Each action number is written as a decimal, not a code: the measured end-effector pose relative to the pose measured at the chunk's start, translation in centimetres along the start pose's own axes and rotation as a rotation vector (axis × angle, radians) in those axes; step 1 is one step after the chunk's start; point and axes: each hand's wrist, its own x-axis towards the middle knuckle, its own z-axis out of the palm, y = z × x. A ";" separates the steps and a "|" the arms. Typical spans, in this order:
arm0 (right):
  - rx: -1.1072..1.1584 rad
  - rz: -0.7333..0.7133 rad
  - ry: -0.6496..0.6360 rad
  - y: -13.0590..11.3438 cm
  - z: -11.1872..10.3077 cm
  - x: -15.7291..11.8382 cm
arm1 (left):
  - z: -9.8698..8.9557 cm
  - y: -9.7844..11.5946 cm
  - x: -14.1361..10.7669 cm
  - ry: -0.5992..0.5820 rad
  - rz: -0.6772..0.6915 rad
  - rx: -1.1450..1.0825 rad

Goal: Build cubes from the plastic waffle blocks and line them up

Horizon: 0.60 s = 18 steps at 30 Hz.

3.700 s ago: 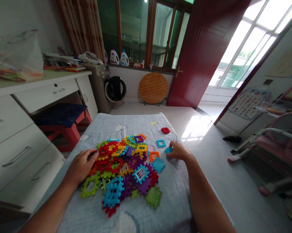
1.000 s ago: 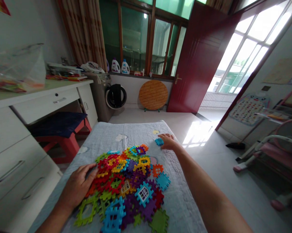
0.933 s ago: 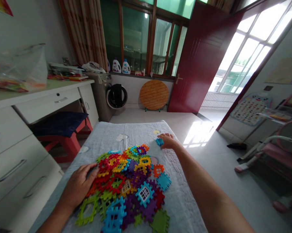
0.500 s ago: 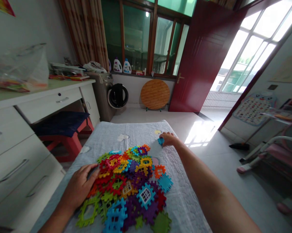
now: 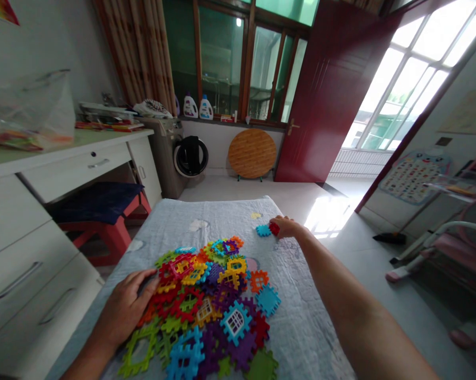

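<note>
A heap of colourful interlocking plastic building tiles (image 5: 210, 295) with toothed edges lies on a cloth-covered table (image 5: 218, 211). Some tiles have window frames in them, such as the blue one with a white lattice (image 5: 236, 322). At the heap's left side rests my left hand (image 5: 129, 303), thumb and fingers apart, touching the edge tiles and gripping none that I can see. Beyond the heap, near the table's far right, my right hand (image 5: 284, 226) has its fingers closed on a red tile (image 5: 274, 228). Just left of it a blue tile (image 5: 263, 230) lies flat; whether the two touch is unclear.
Left of the table stand a red stool (image 5: 111, 227) with a dark top and a white desk (image 5: 75, 163) with drawers. Behind are a washing machine (image 5: 164, 158), a round wooden tabletop (image 5: 252, 153) and a dark red door (image 5: 321, 95). A pink chair (image 5: 467, 243) is at the right.
My right hand has shifted slightly right, off the blue tile, which now shows fully on the cloth. A red tile is now visible in its fingers. My left hand stays by the heap.
</note>
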 end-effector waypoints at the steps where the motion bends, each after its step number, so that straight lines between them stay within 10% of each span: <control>1: 0.000 -0.008 0.010 -0.1 0.2 0.0 | 0.0 0.0 0.0 0.002 0.005 0.000; 18: -0.017 0.011 0.014 0.5 -0.2 0.3 | 0.0 -0.3 -0.1 -0.020 -0.010 -0.018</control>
